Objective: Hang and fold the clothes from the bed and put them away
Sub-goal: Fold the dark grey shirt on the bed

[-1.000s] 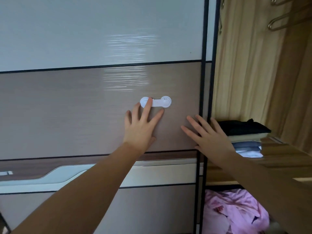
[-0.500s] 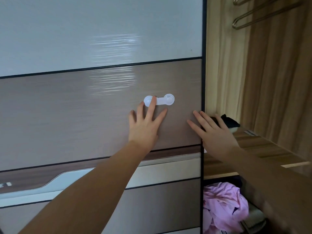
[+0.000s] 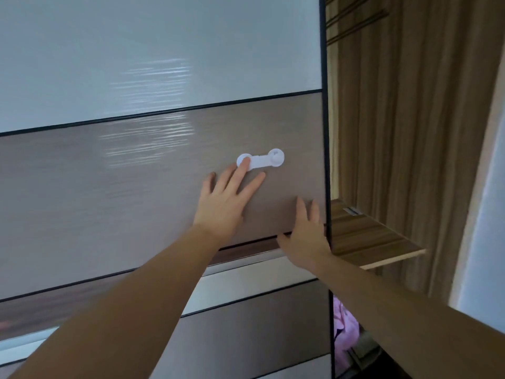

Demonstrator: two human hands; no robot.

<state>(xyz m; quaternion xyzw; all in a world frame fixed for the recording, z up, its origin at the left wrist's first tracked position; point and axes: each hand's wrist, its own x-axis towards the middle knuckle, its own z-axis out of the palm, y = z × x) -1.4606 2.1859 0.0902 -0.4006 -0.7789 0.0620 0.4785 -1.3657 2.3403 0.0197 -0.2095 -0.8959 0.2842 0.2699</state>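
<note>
On the left, one sliding wardrobe door (image 3: 136, 187) fills most of the view, its panels banded white, brown and grey. The left hand (image 3: 224, 203) lies flat on the brown panel with fingers spread and straight, gripping nothing; one fingertip rests on the left disc of the single white child-lock latch (image 3: 261, 161). Further right, the right hand (image 3: 306, 236) presses open-palmed against the door beside its dark edge frame, fingers straight, also holding nothing. The step in hand looks like sliding the door shut: to do it well, I judge both palms should push evenly sideways, low on the panel, and the right fingers should stay clear of the closing edge. Right of the door, one wooden shelf (image 3: 369, 239) juts from the open compartment. The clothes show only as one pink garment (image 3: 345, 332) crumpled in the compartment below that shelf. Farthest right hangs one tan curtain (image 3: 410, 119). Count: two hands, one door, one latch, one shelf, one visible garment
</note>
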